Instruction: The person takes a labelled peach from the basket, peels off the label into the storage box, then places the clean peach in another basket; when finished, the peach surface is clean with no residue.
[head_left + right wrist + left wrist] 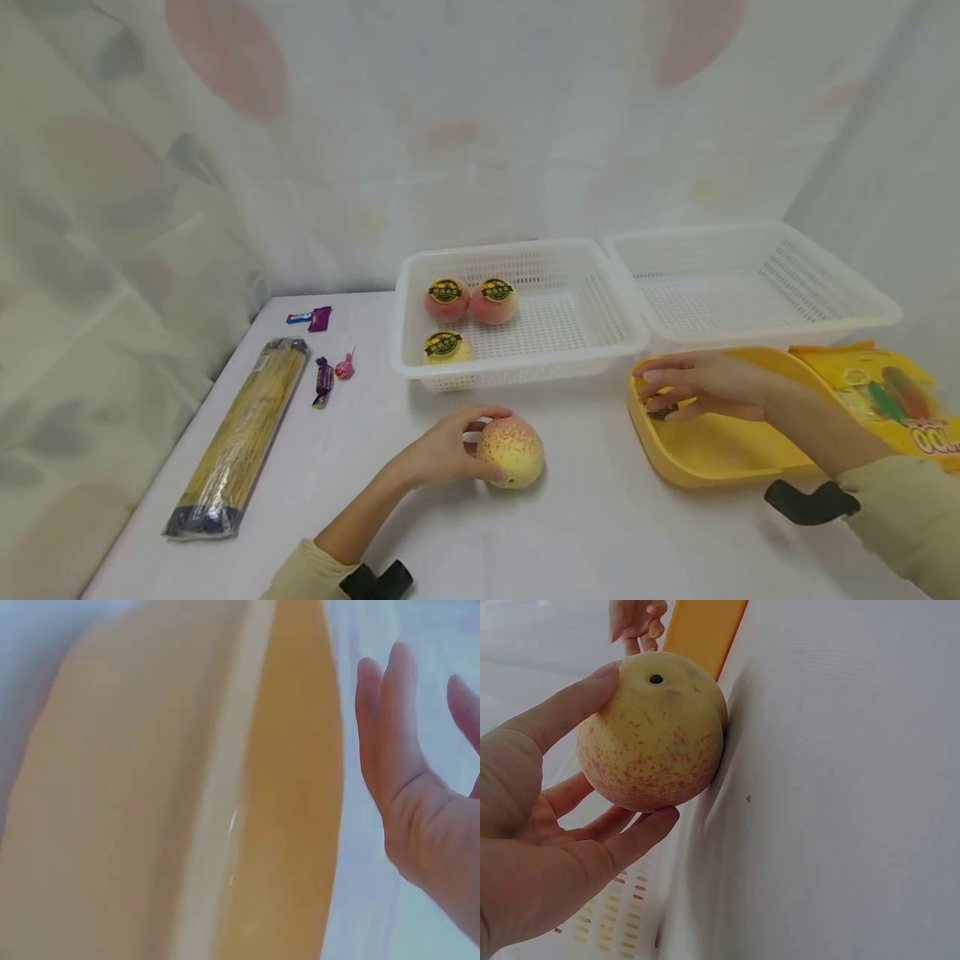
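Observation:
My left hand [450,450] grips a yellow peach with red speckles [517,454] low over the white table, thumb on one side and fingers on the other. The left wrist view shows the peach [652,742] with its dark stem pit facing up. My right hand [701,387] reaches over the left end of a yellow basin [686,475], fingers spread and slightly bent. Beneath them shows a black-and-gold label [663,410], partly hidden by the fingers. In the right wrist view the fingers [401,720] look nearly straight and hold nothing, beside the yellow basin [292,780].
Behind, a white basket [525,362] holds three labelled peaches; another white basket [750,333] adjoins it. A yellow snack bag [892,400] lies right of the basin. At left are a noodle pack [243,433], a lollipop [345,367] and several wrapped candies [323,382].

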### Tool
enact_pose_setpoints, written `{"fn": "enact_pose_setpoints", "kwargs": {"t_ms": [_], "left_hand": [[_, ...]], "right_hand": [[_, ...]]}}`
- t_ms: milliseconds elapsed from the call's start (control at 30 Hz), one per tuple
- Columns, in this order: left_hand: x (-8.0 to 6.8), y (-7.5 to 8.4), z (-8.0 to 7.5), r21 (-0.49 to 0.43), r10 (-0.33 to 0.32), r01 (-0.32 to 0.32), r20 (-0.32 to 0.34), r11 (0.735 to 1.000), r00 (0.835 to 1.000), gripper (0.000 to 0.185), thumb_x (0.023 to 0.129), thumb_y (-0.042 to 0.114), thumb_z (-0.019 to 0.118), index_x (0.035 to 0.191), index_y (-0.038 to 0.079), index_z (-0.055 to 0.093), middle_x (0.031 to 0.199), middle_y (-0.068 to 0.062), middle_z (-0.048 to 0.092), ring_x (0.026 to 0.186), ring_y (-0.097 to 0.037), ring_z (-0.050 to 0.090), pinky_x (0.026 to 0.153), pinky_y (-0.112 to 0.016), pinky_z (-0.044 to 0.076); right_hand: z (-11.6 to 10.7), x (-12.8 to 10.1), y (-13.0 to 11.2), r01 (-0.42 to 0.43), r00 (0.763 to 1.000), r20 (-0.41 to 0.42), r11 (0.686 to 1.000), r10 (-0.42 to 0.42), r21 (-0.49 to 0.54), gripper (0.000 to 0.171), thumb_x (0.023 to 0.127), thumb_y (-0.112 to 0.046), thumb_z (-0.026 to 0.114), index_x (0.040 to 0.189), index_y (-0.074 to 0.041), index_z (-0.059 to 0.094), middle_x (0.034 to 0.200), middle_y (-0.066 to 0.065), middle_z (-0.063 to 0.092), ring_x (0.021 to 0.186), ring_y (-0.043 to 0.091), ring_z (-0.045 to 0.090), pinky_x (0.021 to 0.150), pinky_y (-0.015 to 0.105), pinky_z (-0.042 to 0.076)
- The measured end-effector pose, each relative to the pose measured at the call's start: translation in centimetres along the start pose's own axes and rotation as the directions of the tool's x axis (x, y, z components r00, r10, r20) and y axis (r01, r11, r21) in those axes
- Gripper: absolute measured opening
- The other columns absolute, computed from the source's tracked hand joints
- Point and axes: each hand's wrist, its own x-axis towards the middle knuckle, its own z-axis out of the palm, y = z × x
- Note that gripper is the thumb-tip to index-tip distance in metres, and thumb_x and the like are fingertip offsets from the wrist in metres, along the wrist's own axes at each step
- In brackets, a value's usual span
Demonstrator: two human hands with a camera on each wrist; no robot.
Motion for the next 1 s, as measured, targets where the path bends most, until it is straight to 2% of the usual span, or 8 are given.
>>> {"fn": "enact_pose_setpoints", "kwargs": {"t_ms": [100,200,400,633,733,867,933,1000], "left_hand": [[0.0,0.0,0.0,0.001,-0.002,0.002,-0.001,1.0,1.0,0.07,0.071,0.012,0.085,0.133,0.014,0.053,0.129,-0.001,0.05,0.117,-0.025,0.046,0.092,-0.035,0.048],[0.0,0.0,-0.1,0.002,-0.004,0.004,-0.002,1.0,1.0,0.07,0.071,0.012,0.086,0.133,0.015,0.053,0.13,-0.001,0.05,0.118,-0.025,0.046,0.093,-0.035,0.048],[0.1,-0.1,-0.1,0.019,0.004,-0.004,-0.001,1.0,1.0,0.068,0.072,0.014,0.085,0.132,0.015,0.054,0.13,-0.001,0.051,0.119,-0.026,0.046,0.093,-0.036,0.048],[0.2,-0.1,0.0,0.025,0.023,-0.023,0.011,0.999,1.0,0.067,0.072,0.013,0.084,0.132,0.014,0.054,0.129,-0.001,0.051,0.117,-0.025,0.047,0.091,-0.036,0.049],[0.1,0.0,-0.1,0.027,0.028,-0.028,0.016,0.999,0.999,0.067,0.073,0.011,0.084,0.132,0.013,0.054,0.129,-0.002,0.051,0.117,-0.025,0.047,0.091,-0.035,0.05],[0.0,0.1,-0.7,0.076,0.024,-0.027,0.04,0.997,0.999,0.067,0.075,0.015,0.083,0.134,0.014,0.052,0.131,-0.002,0.05,0.119,-0.025,0.046,0.092,-0.036,0.049],[-0.2,0.4,-1.5,0.1,0.029,-0.033,0.05,0.994,0.998,0.066,0.078,0.02,0.08,0.136,0.014,0.05,0.134,-0.003,0.049,0.121,-0.026,0.046,0.093,-0.037,0.049],[-0.7,1.0,-2.7,0.081,0.051,-0.055,0.052,0.995,0.997,0.064,0.082,0.02,0.076,0.138,0.012,0.047,0.137,-0.004,0.047,0.122,-0.028,0.046,0.095,-0.038,0.048]], "right_hand": [[2.0,0.5,-0.9,0.035,0.996,0.075,0.999,-0.037,0.032,0.04,0.098,-0.017,0.054,0.132,0.003,0.046,0.121,0.018,0.056,0.11,0.031,0.057,0.086,0.04,0.053],[4.4,1.4,-1.4,0.041,0.993,0.105,0.998,-0.045,0.038,0.047,0.095,-0.015,0.06,0.134,0.005,0.043,0.125,0.021,0.052,0.113,0.035,0.054,0.086,0.042,0.053],[8.9,4.7,-1.1,0.028,0.992,0.119,0.999,-0.033,0.043,0.062,0.089,-0.015,0.069,0.139,0.003,0.038,0.134,0.024,0.042,0.114,0.034,0.05,0.084,0.047,0.054],[13.8,7.0,-0.8,0.017,0.993,0.117,0.998,-0.024,0.063,0.072,0.082,-0.009,0.076,0.142,-0.007,0.036,0.131,0.02,0.038,0.103,0.032,0.055,0.079,0.047,0.056],[14.9,7.4,-0.8,0.02,0.995,0.101,0.998,-0.026,0.057,0.073,0.079,-0.008,0.078,0.14,-0.009,0.038,0.129,0.019,0.039,0.1,0.031,0.055,0.076,0.046,0.056],[15.3,7.5,-0.8,0.023,0.997,0.074,0.998,-0.027,0.057,0.073,0.078,-0.007,0.079,0.14,-0.009,0.039,0.126,0.019,0.04,0.098,0.03,0.055,0.075,0.046,0.057],[15.4,7.6,-0.8,0.019,0.998,0.065,0.998,-0.022,0.052,0.073,0.078,-0.007,0.079,0.14,-0.009,0.039,0.126,0.019,0.041,0.098,0.03,0.055,0.074,0.045,0.057],[15.4,7.6,-0.8,0.012,0.998,0.057,0.999,-0.014,0.045,0.073,0.078,-0.008,0.079,0.14,-0.01,0.04,0.126,0.018,0.041,0.098,0.03,0.055,0.074,0.045,0.057]]}}
